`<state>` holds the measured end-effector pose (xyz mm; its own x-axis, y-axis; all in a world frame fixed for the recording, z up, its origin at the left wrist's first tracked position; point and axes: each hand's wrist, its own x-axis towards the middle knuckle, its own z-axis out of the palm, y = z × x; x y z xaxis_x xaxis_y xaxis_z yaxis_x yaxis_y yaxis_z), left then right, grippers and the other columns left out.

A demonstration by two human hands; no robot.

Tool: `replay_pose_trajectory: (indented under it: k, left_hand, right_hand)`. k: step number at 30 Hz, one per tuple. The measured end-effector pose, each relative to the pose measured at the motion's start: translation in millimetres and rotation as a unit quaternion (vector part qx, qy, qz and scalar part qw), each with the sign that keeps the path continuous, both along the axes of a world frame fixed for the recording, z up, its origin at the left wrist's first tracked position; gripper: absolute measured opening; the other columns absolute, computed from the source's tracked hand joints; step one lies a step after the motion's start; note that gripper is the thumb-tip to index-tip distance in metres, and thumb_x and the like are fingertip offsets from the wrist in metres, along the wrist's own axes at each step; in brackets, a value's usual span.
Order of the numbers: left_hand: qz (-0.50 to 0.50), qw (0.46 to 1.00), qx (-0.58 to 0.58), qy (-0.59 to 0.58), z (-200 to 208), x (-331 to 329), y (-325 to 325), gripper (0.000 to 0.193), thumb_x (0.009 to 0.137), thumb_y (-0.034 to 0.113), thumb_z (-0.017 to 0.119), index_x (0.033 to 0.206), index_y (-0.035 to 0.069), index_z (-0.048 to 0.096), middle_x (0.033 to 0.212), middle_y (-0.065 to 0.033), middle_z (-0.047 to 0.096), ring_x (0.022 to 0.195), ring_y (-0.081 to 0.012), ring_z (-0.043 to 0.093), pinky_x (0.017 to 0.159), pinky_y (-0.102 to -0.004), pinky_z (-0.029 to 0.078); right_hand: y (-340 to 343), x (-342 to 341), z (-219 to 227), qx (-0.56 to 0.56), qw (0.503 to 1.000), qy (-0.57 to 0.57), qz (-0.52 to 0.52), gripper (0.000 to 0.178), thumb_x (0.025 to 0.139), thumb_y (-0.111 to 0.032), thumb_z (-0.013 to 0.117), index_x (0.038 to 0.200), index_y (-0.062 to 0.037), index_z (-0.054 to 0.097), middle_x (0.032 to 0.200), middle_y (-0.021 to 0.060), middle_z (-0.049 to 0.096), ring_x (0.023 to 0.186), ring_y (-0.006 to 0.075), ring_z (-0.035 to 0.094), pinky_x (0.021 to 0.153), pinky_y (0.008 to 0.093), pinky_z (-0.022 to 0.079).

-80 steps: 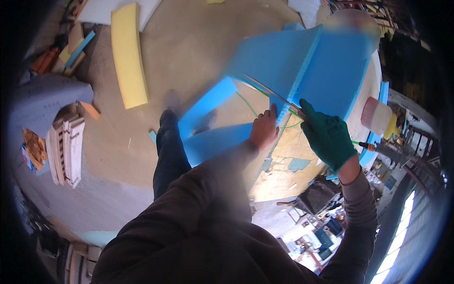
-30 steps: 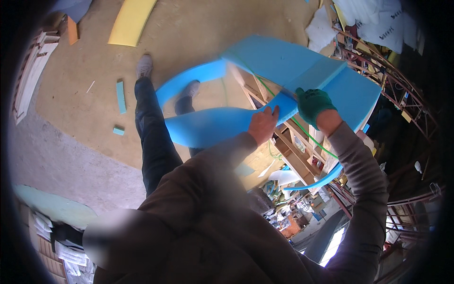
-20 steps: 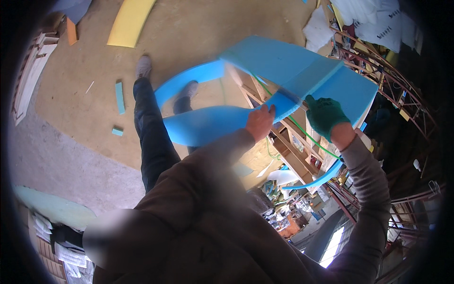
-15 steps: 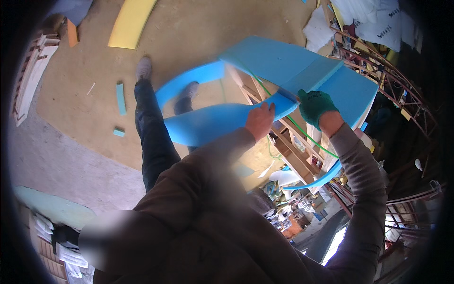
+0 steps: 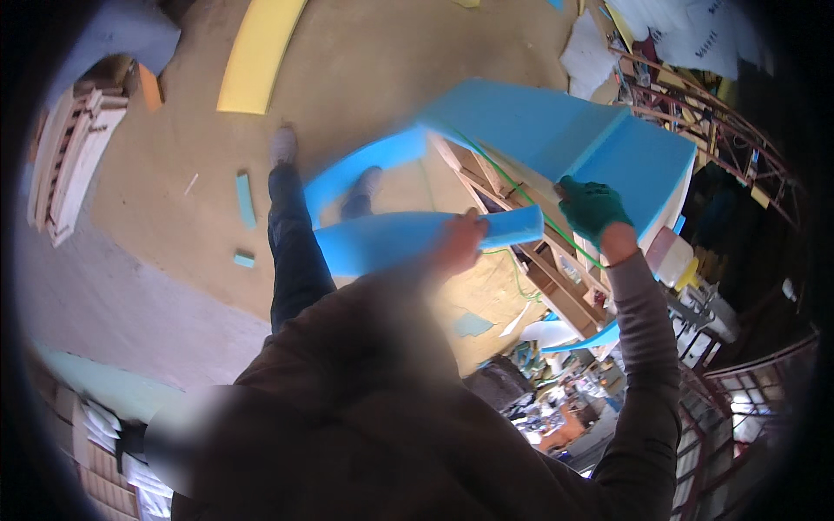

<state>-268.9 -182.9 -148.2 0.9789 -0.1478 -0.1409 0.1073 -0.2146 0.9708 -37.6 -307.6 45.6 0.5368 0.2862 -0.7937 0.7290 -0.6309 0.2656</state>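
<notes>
A long, curved blue foam strip [image 5: 373, 241] loops out to the left, its near end apart from the foam-covered wooden frame [image 5: 556, 286]. My bare left hand [image 5: 458, 245], slightly blurred, is closed around this strip close to its free end. A green work glove covers my right hand [image 5: 593, 208], which is at the edge of the blue foam sheet [image 5: 530, 126] on top of the frame. Its fingers are curled; whatever they hold, if anything, is hidden. A thin green hose [image 5: 495, 165] runs across the frame below the glove.
A yellow foam strip [image 5: 252, 61] lies on the brown floor [image 5: 191, 226], with small blue-green foam scraps [image 5: 247, 201] nearer. White wooden pieces [image 5: 82, 165] are stacked at the far left. Metal racks [image 5: 712, 130] and white bags [image 5: 686, 35] stand at the right.
The strip's near end has come away from the foam-covered frame, drawn down and left by my left hand. My right hand stays by the sheet's edge. The whole view has shifted slightly.
</notes>
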Motion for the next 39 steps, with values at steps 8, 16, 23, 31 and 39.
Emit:
replay_pose_trajectory:
  k: [8, 16, 23, 31, 39]
  left_hand:
    - [0.006, 0.976, 0.145, 0.16, -62, -17, 225, 0.05, 0.098, 0.046, 0.077, 0.113, -0.001, 0.071, 0.085, -0.0161, 0.077, 0.07, -0.0369, 0.073, 0.067, -0.0475, 0.058]
    - [0.0, 0.938, -0.032, 0.345, -15, 10, 362, 0.047, 0.103, 0.048, 0.074, 0.109, 0.001, 0.074, 0.083, -0.0088, 0.075, 0.061, -0.0132, 0.069, 0.055, -0.0276, 0.056]
    - [-0.377, 0.882, 0.001, 0.283, 15, -25, 195, 0.054, 0.103, 0.045, 0.073, 0.137, 0.003, 0.067, 0.109, -0.0093, 0.075, 0.086, -0.0227, 0.076, 0.064, -0.0401, 0.062]
    - [-0.638, 0.756, -0.066, 0.131, 147, -288, -113, 0.054, 0.096, 0.043, 0.07, 0.14, 0.01, 0.071, 0.088, -0.0133, 0.077, 0.064, -0.0276, 0.076, 0.053, -0.0401, 0.061]
    - [-0.835, 0.297, -0.461, -0.046, 340, -500, -26, 0.087, 0.095, 0.031, 0.083, 0.165, 0.006, 0.038, 0.151, -0.026, 0.056, 0.133, -0.036, 0.061, 0.108, -0.045, 0.054]
  right_hand:
    - [55, -97, 145, 0.279, 0.83, -0.121, -0.467, 0.055, 0.105, -0.027, 0.067, 0.158, -0.0178, 0.054, 0.09, 0.0112, 0.076, 0.067, 0.0185, 0.072, 0.063, 0.0325, 0.055]
    - [19, -316, 167, 0.263, 0.675, -0.042, -0.688, 0.058, 0.097, -0.021, 0.073, 0.153, -0.0135, 0.06, 0.088, 0.0081, 0.074, 0.063, 0.0148, 0.071, 0.062, 0.0331, 0.057]
    - [-32, -585, 47, 0.13, 0.732, 0.001, -0.669, 0.022, 0.094, -0.03, 0.065, 0.109, -0.0147, 0.069, 0.101, 0.0132, 0.076, 0.094, 0.0389, 0.075, 0.082, 0.0523, 0.059]
    - [77, -919, -12, 0.101, 0.255, 0.051, -0.96, 0.033, 0.111, -0.037, 0.055, 0.103, -0.0064, 0.063, 0.076, 0.0164, 0.071, 0.051, 0.0313, 0.067, 0.043, 0.044, 0.052]
    - [223, -1003, -104, 0.158, -0.014, 0.082, -0.984, 0.022, 0.098, -0.013, 0.072, 0.115, -0.0073, 0.061, 0.082, 0.0171, 0.072, 0.055, 0.0321, 0.069, 0.045, 0.0465, 0.053]
